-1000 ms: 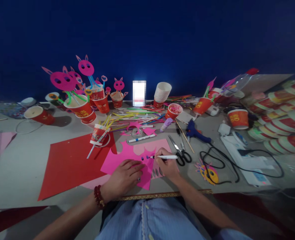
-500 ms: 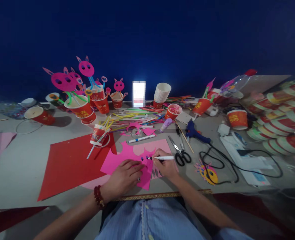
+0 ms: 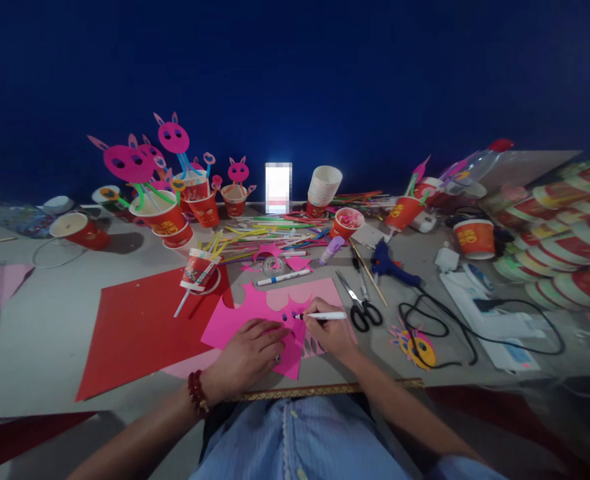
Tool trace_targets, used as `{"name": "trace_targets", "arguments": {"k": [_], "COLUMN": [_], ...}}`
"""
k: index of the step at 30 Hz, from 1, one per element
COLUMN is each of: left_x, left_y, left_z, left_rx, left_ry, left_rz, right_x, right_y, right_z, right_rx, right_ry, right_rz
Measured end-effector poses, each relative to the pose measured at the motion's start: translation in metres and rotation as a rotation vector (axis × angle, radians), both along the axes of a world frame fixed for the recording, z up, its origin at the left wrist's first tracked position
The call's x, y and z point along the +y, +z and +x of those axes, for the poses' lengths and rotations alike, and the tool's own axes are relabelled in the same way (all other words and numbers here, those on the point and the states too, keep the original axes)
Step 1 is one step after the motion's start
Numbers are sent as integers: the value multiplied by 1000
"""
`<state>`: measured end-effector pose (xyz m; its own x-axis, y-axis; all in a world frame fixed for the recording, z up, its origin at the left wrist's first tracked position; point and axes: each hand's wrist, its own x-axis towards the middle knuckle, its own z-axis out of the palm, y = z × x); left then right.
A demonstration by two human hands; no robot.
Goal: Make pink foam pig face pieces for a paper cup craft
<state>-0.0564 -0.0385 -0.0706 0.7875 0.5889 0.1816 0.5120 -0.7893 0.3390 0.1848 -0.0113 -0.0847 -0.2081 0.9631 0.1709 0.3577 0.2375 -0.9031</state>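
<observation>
A bright pink sheet with scalloped cut-outs lies in front of me, over a paler pink sheet. My left hand rests flat on the bright sheet, fingers spread and holding nothing. In my right hand is a white marker, pinched with its dark tip at the sheet. Small dark blue marks show on the pink just left of the tip. Another marker with a blue band lies beyond the sheets.
Black-handled scissors and a blue glue gun with its cable lie to the right. A red sheet is at left, with a cup of sticks on it. Behind stand several cups with pink animal faces and loose coloured sticks.
The white marker and my right hand have shifted very slightly. My left hand and the sheets look the same.
</observation>
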Motion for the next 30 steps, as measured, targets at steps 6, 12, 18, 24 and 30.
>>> {"name": "trace_targets", "arguments": {"k": [6, 12, 18, 24, 30], "left_x": [0, 0, 1, 0, 0], "left_y": [0, 0, 4, 0, 0], "left_z": [0, 0, 1, -1, -1], "left_rx": [12, 11, 7, 7, 4], "left_ry": [-8, -1, -5, 1, 3], "left_rz": [-16, -11, -4, -11, -10], "right_x": [0, -1, 0, -1, 0], "right_y": [3, 3, 3, 5, 8], "right_z": [0, -1, -1, -1, -2], "right_rx": [-5, -8, -4, -9, -12], "right_ry": [-4, -16, -30, -52, -71], "right_rz": [-8, -21, -15, -17, -10]}}
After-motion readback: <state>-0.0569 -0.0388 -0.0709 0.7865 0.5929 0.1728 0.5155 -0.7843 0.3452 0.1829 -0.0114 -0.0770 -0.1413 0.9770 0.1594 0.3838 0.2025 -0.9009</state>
